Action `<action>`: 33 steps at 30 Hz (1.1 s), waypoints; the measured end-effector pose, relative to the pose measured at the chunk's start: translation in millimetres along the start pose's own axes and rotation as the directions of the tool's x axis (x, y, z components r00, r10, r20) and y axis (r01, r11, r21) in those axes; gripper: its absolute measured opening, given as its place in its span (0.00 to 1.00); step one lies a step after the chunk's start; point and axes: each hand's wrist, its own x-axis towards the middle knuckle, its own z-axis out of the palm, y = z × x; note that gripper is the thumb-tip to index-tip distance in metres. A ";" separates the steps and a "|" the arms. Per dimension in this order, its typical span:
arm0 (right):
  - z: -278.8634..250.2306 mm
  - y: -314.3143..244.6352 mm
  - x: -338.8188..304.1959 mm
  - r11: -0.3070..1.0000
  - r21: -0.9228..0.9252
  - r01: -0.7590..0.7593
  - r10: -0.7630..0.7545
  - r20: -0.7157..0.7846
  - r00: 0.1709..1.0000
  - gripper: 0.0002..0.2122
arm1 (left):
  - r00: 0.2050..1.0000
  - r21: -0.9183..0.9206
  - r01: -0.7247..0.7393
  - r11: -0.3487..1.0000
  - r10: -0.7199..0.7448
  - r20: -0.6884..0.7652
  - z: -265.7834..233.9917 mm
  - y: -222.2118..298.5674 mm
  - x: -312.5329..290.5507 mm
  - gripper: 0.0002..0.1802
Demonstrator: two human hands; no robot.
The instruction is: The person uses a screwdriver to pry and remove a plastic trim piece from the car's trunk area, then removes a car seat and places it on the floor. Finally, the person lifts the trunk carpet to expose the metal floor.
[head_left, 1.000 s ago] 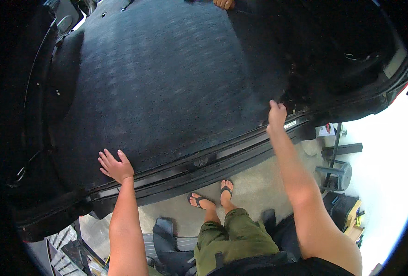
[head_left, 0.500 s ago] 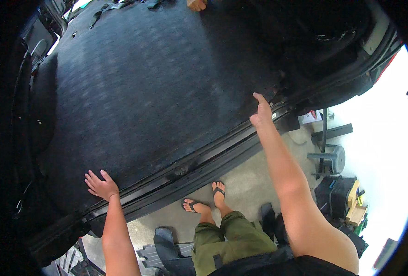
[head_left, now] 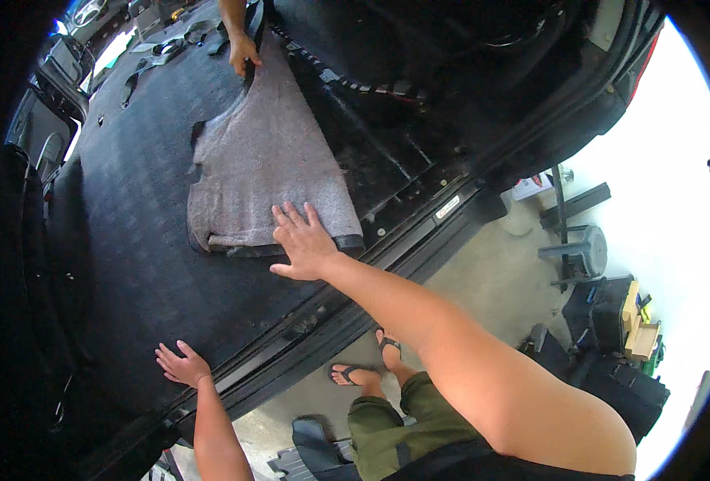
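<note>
A black floor carpet covers the floor of a vehicle. Its right portion is folded over to the left, so a flap with a fuzzy grey underside faces up. My right hand lies on the flap's near edge, fingers spread, holding nothing. At the lower left, my left hand rests open and flat on the carpet near the door sill. At the far end, a co-worker's hand is at the flap's edge; its grip is partly hidden.
Bare black vehicle floor shows right of the flap, with a cable strip along it. Black straps lie at the far left. Outside stand a grey stool, a black case and several mats on the ground.
The carpet's right side has been folded over leftward, exposing its grey underside. My right hand has moved left onto the flap. The co-worker's hand has moved left; my left hand stays on the carpet.
</note>
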 end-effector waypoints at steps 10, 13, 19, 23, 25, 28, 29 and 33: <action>13.0 -4.7 -0.9 0.997 -0.068 -0.040 0.028 -0.160 0.987 0.41 | 1.000 -0.030 -0.010 0.999 0.009 -0.027 -3.0 1.1 -2.6 0.36; 13.0 -6.6 0.1 0.994 -0.091 -0.058 0.044 -0.148 0.988 0.41 | 1.000 -0.026 0.001 1.000 -0.002 -0.009 -4.8 2.7 -2.7 0.35; 8.3 -7.5 0.8 0.996 -0.074 -0.049 0.036 -0.173 0.984 0.41 | 1.000 -0.031 0.006 0.999 -0.006 -0.007 -6.4 4.0 -1.6 0.35; 6.4 -8.6 2.1 0.992 -0.107 -0.064 0.048 -0.142 0.989 0.42 | 1.000 -0.026 0.013 1.000 -0.013 -0.007 -6.6 4.6 -1.9 0.35; 7.7 -8.3 2.4 0.993 -0.106 -0.060 0.045 -0.138 0.989 0.42 | 1.000 -0.024 0.011 1.000 -0.011 -0.007 -6.6 4.8 -2.0 0.35; 11.8 -7.0 2.8 0.991 -0.124 -0.050 0.030 -0.153 0.988 0.42 | 1.000 -0.027 0.001 1.000 -0.001 -0.015 -6.6 4.7 -1.8 0.35; 13.3 -6.5 3.0 0.992 -0.117 -0.042 0.022 -0.164 0.986 0.43 | 1.000 -0.030 0.001 1.000 -0.001 -0.018 -6.1 5.2 -1.7 0.35; 14.9 -4.2 5.2 0.998 -0.065 -0.011 -0.003 -0.214 0.977 0.42 | 1.000 -0.020 0.015 1.000 -0.015 -0.001 -6.0 5.1 -2.0 0.35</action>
